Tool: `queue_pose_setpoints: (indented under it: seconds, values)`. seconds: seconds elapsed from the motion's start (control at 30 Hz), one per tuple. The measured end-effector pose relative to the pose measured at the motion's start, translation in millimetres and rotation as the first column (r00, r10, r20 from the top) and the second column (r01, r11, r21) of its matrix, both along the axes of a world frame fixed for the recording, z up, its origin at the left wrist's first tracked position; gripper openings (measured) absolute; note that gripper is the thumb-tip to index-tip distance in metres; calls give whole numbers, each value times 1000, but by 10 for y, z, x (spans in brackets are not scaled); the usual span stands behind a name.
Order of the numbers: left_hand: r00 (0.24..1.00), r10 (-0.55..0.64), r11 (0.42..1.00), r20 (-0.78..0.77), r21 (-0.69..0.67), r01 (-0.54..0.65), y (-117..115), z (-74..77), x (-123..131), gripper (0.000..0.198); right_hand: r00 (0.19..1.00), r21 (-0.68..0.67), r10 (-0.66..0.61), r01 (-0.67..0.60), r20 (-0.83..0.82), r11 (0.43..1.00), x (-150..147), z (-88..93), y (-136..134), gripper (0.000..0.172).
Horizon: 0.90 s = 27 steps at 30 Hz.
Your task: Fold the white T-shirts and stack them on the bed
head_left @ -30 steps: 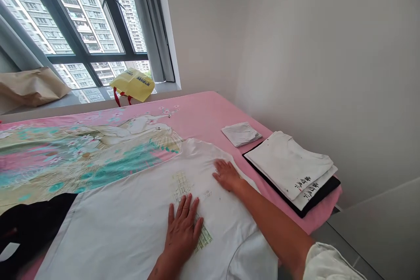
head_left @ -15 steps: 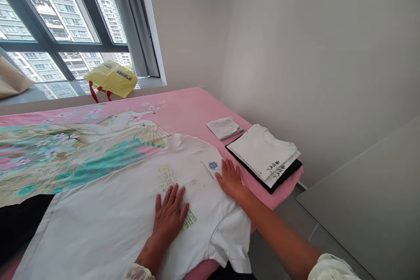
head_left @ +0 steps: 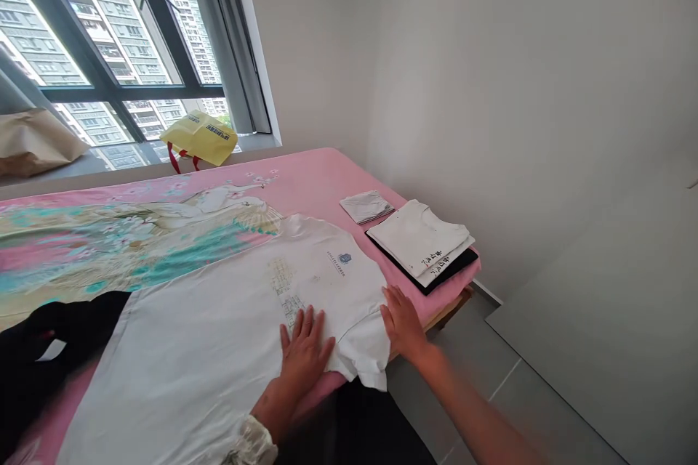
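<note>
A white T-shirt [head_left: 218, 327] lies spread on the pink bedsheet [head_left: 316, 174], its collar pointing away and a small blue crest near the chest. My left hand [head_left: 306, 345] rests flat on the shirt's near side, below the faint printed text, fingers spread. At the shirt's right edge, by the shoulder and sleeve, my right hand [head_left: 402, 320] touches the fabric with its fingers extended. Beyond it sits a stack of folded white shirts [head_left: 417, 236] with dark writing, on top of a folded black garment [head_left: 455, 267].
A smaller folded white cloth [head_left: 365, 206] lies behind the stack. Black clothing [head_left: 59, 338] is bunched at the left. On the windowsill are a yellow bag [head_left: 204, 136] with red handles and a brown paper bag [head_left: 38, 142]. A wall [head_left: 491, 87] stands to the right.
My right hand has slid from the shirt's chest toward me to its sleeve-side edge. My left hand has shifted toward the shirt's near edge. The camera view has turned slightly left.
</note>
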State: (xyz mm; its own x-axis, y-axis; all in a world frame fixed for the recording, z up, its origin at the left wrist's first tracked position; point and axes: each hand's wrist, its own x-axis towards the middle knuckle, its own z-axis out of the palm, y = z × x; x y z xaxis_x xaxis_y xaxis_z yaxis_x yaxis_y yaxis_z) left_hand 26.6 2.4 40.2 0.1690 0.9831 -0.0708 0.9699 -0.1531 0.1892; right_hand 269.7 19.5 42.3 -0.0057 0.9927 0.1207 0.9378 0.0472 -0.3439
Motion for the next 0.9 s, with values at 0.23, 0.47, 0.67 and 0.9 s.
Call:
queue_pose_setpoints:
  seconds: [0.23, 0.47, 0.67, 0.9]
  values:
    - [958, -256, 966, 130, 79, 247, -907, 27, -11, 55, 888, -72, 459, -456, 25, 887, -335, -151, -299, 49]
    - [974, 216, 944, 66, 242, -226, -1425, 209, -1560, 36, 977, 44, 215, -215, 0, 976, 130, -217, -390, 43]
    - [941, 337, 937, 17, 96, -337, -865, 408, -1252, 46, 913, 54, 404, -402, -59, 914, -1403, 213, -259, 45]
    - [848, 518, 853, -117, -3, -522, -1642, 40, -1769, 68, 931, -185, 294, -256, 217, 949, -988, -373, -440, 67]
